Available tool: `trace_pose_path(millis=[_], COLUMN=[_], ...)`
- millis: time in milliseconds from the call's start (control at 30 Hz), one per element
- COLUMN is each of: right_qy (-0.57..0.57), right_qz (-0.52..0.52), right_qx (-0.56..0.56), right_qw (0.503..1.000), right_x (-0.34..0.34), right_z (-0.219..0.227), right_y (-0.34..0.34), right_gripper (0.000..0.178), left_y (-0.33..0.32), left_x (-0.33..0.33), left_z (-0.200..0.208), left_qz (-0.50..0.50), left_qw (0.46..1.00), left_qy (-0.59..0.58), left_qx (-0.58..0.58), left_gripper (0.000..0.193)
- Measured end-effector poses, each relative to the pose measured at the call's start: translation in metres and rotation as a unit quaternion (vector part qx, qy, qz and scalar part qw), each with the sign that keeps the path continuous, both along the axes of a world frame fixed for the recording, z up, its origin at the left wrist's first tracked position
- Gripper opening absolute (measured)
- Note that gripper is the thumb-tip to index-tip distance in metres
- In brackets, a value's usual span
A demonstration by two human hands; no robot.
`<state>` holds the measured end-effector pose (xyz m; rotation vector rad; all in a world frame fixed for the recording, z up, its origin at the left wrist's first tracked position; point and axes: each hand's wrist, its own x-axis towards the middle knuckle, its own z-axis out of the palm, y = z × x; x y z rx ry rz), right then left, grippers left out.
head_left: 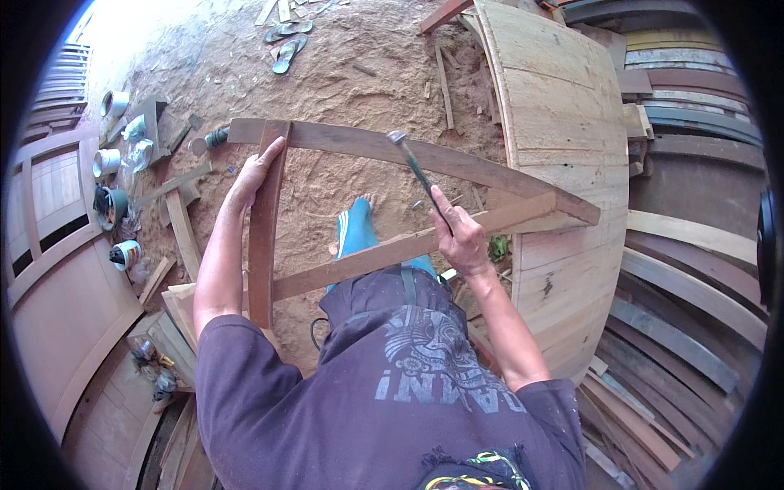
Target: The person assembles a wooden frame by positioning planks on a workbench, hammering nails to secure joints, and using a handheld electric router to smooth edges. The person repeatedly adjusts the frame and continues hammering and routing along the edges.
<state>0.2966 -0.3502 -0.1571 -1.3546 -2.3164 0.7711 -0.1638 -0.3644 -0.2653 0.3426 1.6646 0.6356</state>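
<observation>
Headcloth (482, 480), yellow, green and black, at the lower edge; shirt (318, 425), dark, bearing a pale printed figure with large block lettering below and beside it; tub (126, 255), white and blue, at left, its markings too small to read; frame (351, 264), wooden, three-sided, spread across the person's front above blue trousers (355, 233). Left hand (256, 170): fingertips laid on the frame's upright post (266, 229), just below its joint with the far rail (433, 159); whether the fingers close around behind, cannot tell. Right hand (464, 243): fingers clamped around the handle of one hammer (416, 170), its metal head seen against the far rail, contact not discernible; the near rail passes just beside this fist. Frame's pointed end: at right, over a pale plank panel (563, 106). Ground: sawdust (351, 90), with sandals (286, 55) near the top; stacked boards (690, 151) at far right
</observation>
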Motion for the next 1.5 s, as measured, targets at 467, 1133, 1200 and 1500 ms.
trace_pose_path(millis=[467,1133,1200,1500], right_qy=[0.131,0.543,0.552,0.617], right_qz=[-0.37,-0.675,-0.671,-0.577], right_qx=[-0.104,0.173,0.17,0.105], right_qw=[0.914,0.47,0.465,0.525], right_x=[0.057,0.091,0.077,0.01], right_z=[0.008,0.118,0.124,0.151], right_y=[-0.093,-0.282,-0.312,-0.397], right_gripper=[0.032,0.025,0.025,0.047], left_y=[0.039,0.067,0.024,-0.135], left_x=[0.023,0.253,0.279,0.358], left_z=[0.128,0.371,0.36,0.26], left_qz=[0.073,-0.49,-0.537,-0.706], left_qw=[0.993,0.579,0.496,0.287], left_qy=[-0.032,0.101,0.17,0.125], left_qx=[0.09,0.643,0.66,0.635], left_gripper=[0.051,0.072,0.07,0.095])
